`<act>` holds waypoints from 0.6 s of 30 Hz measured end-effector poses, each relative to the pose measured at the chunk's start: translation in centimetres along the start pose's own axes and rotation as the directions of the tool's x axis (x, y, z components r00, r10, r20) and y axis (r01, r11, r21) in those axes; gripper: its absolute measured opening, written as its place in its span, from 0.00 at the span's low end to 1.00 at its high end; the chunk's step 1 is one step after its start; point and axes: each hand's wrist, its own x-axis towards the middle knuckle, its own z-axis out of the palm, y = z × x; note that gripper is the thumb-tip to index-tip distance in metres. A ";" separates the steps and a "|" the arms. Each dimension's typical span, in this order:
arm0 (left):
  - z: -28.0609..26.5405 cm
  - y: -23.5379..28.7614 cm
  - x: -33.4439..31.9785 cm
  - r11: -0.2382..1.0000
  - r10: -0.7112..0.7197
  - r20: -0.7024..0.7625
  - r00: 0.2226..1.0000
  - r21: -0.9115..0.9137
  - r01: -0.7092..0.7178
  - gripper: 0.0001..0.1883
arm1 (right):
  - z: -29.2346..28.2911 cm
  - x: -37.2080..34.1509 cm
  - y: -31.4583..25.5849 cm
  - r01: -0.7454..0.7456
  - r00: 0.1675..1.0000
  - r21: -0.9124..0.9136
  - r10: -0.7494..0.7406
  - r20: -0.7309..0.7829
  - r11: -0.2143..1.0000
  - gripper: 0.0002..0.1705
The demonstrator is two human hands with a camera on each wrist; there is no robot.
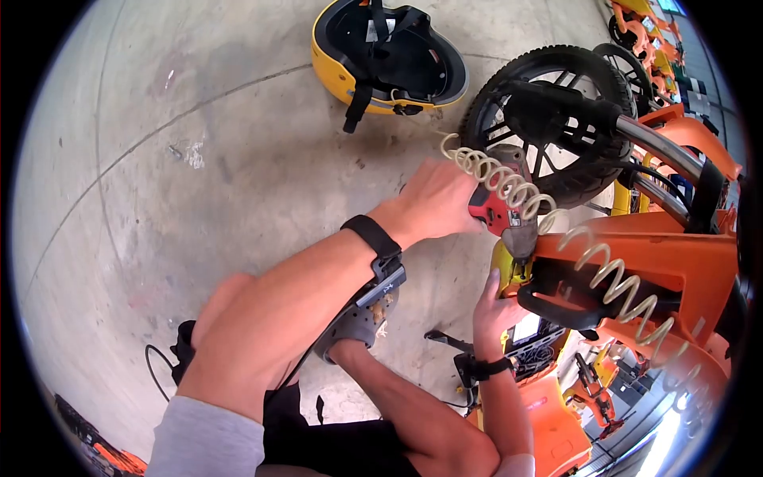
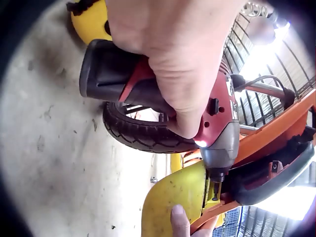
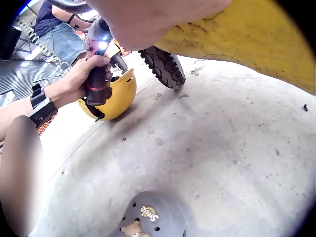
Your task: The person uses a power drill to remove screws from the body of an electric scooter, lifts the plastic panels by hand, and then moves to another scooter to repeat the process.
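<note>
In the head view the left hand [image 1: 441,199] grips a red and black power driver [image 1: 494,213], its body partly screened by a pale, translucent coiled cord [image 1: 485,164]; the left wrist view shows it uncovered, a grey metal nose, a glowing light [image 2: 201,143] and a slim dark bit [image 2: 216,191] pointing down at the notched edge of a yellow panel [image 2: 170,197]. Whether the bit meets a screw I cannot tell. The right hand [image 1: 497,312] holds that panel beside a glossy orange frame [image 1: 628,254], thumb on its smooth, curved face, most fingers hidden; the right wrist view reveals scuffs along the panel's side. Only that view shows someone in denim shorts [image 3: 66,44] and the raised word "Smile" on a rubbery grey clog [image 3: 165,212]. The head view alone looks into the upturned yellow helmet [image 1: 334,75], black-lined and strapped, on stained concrete floor [image 1: 238,151], near a wheel with a chunky black tyre [image 1: 479,107] and dark spokes.
</note>
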 end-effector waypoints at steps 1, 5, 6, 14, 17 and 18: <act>-0.3 0.3 -0.2 1.000 -0.029 0.006 1.000 0.008 0.029 0.23 | 0.1 -0.1 0.0 0.030 0.999 -0.028 -0.031 -0.030 0.999 0.38; -0.7 0.4 0.0 0.999 -0.025 -0.053 0.998 -0.041 0.023 0.25 | 0.2 -0.4 -0.3 -0.106 0.994 0.030 0.106 0.009 0.994 0.38; -0.7 0.3 0.0 0.998 -0.038 -0.046 0.998 -0.053 0.035 0.26 | 0.0 0.0 -0.6 -0.049 0.997 0.008 0.049 -0.057 0.999 0.35; -0.9 1.0 -0.5 0.992 -0.119 -0.006 0.993 0.030 0.119 0.27 | 0.5 -0.9 0.9 -0.083 0.996 0.136 0.084 0.003 0.987 0.43; -0.7 0.7 -0.8 0.995 -0.089 -0.009 0.996 0.034 0.090 0.29 | 0.1 -0.8 1.2 -0.019 0.999 0.164 0.025 -0.036 0.986 0.43; -0.6 0.5 -0.8 0.997 -0.073 -0.027 0.997 0.023 0.074 0.29 | 0.0 -0.7 1.2 -0.002 0.999 0.179 0.008 -0.035 0.984 0.43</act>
